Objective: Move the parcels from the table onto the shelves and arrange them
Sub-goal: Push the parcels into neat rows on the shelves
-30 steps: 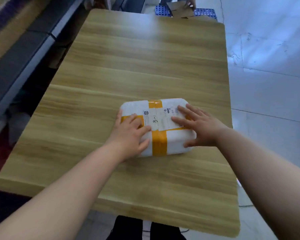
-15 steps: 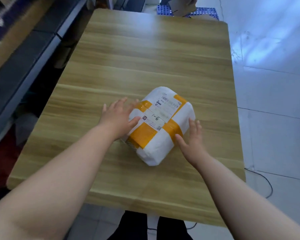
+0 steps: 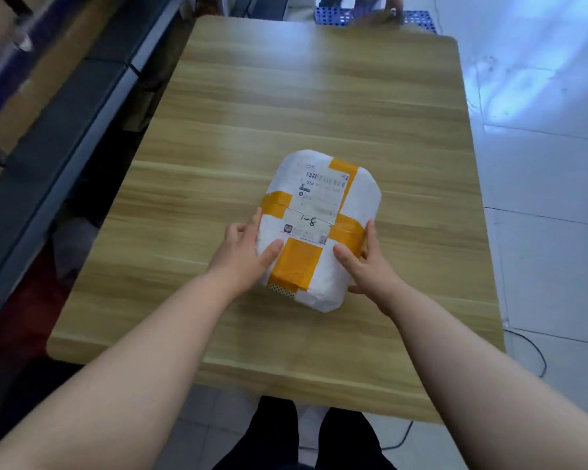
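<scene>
Parcel [image 3: 319, 228], white with orange tape [image 3: 297, 262], on wooden table [image 3: 286, 96]
Lies flat near table's middle. Left hand [image 3: 248, 256] grips its near left side, right hand [image 3: 367, 262] its near right side, thumbs on top; its far half extends beyond both hands.

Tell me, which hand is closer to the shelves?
Left. The left hand grips the parcel on the side facing the shelves; the right hand grips its opposite side, farther from them.

label print on the white orange-taped parcel [image 3: 360, 198] is too blurred to read, and the top edge cuts off the blue perforated crate [image 3: 333, 16].
</scene>
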